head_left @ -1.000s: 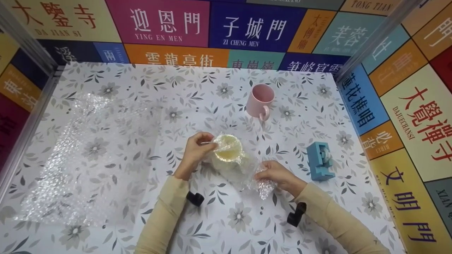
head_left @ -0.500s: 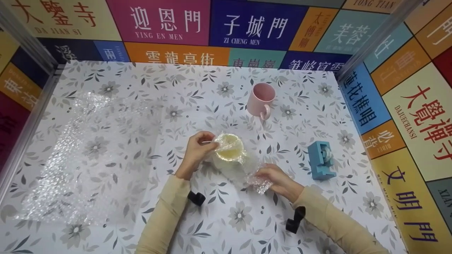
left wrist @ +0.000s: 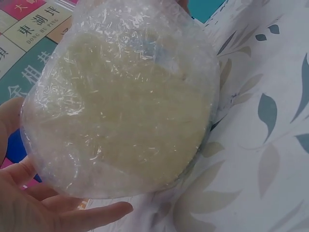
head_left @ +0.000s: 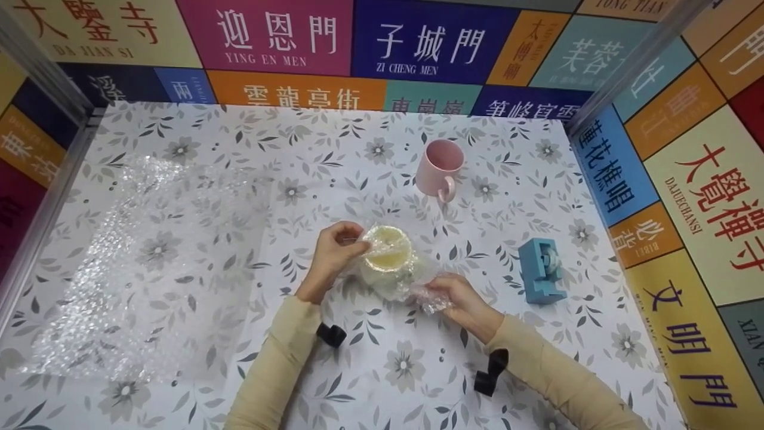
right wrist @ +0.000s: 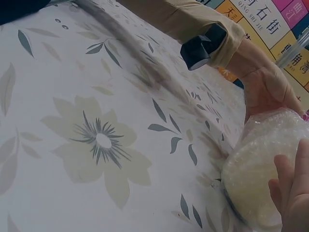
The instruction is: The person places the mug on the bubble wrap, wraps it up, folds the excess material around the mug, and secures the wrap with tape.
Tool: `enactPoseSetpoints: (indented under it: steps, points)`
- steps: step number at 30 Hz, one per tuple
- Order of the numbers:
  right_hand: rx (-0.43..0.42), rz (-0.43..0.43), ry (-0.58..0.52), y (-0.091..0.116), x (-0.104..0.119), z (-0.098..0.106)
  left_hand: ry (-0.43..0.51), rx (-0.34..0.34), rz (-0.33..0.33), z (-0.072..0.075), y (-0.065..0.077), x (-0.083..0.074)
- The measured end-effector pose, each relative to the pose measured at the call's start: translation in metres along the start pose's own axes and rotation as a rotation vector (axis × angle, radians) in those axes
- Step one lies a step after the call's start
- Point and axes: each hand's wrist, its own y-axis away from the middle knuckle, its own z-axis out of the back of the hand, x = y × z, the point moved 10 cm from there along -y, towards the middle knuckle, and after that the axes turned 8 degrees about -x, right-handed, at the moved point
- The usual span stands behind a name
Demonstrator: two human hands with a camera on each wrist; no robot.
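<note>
- Showing a pale yellow vessel with a round rim, hazy and glinting through clear bubble wrap, with a flap across part of the mouth.
- Located between both hands, near the middle of the floral tabletop.
- With left hand, pinching wrap beside the rim.
- With right hand, gripping a crumpled wrap end between thumb and fingers.

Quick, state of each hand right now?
Left hand: closed, pinching the bubble wrap near the yellow cup.
Right hand: closed, holding the wrap's bunched end.
</note>
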Motion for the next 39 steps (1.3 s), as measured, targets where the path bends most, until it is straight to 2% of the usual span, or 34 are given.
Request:
enactPoseSetpoints:
  steps: [4, 7, 9, 12, 14, 17, 19, 24, 27, 29, 33, 35, 37, 39]
  points:
    - [0.010, -0.009, -0.032, 0.002, 0.000, -0.003, 0.014, 0.021, -0.064, -0.002, 0.000, -0.003]
    - [0.046, -0.037, -0.053, 0.003, 0.001, -0.007, 0.003, 0.026, -0.071, -0.002, 0.001, -0.004]
    - [0.097, -0.065, -0.084, 0.004, 0.002, -0.010, -0.011, 0.025, -0.056, -0.002, 0.000, -0.003]
    - [0.186, -0.075, -0.065, 0.007, 0.005, -0.014, -0.048, 0.022, -0.013, -0.001, 0.001, -0.003]
    - [0.270, -0.050, -0.036, 0.011, 0.010, -0.015, -0.063, 0.032, 0.008, -0.001, 0.003, -0.009]
    - [0.364, 0.039, 0.078, 0.014, 0.018, -0.008, -0.071, 0.047, 0.016, -0.001, 0.008, -0.022]
    - [0.385, 0.140, 0.232, 0.015, 0.023, -0.002, -0.078, 0.056, 0.017, -0.001, 0.012, -0.030]
    - [0.371, 0.404, 0.673, 0.015, 0.030, 0.005, -0.072, 0.058, 0.008, -0.004, 0.012, -0.031]
    - [0.398, 0.562, 0.819, 0.018, 0.036, 0.002, -0.065, 0.064, 0.008, -0.006, 0.012, -0.031]
    - [0.366, 0.720, 0.942, 0.021, 0.044, 0.000, -0.066, 0.069, 0.011, -0.007, 0.013, -0.030]
    - [0.180, 1.055, 1.177, 0.028, 0.061, -0.005, -0.067, 0.075, 0.012, -0.007, 0.013, -0.029]
    - [0.114, 1.201, 1.268, 0.033, 0.066, -0.012, -0.065, 0.074, 0.008, -0.007, 0.013, -0.029]
    - [0.123, 1.358, 1.335, 0.041, 0.068, -0.022, -0.062, 0.072, 0.006, -0.007, 0.013, -0.029]
    - [0.170, 1.536, 1.377, 0.051, 0.068, -0.032, -0.059, 0.066, 0.003, -0.006, 0.012, -0.030]
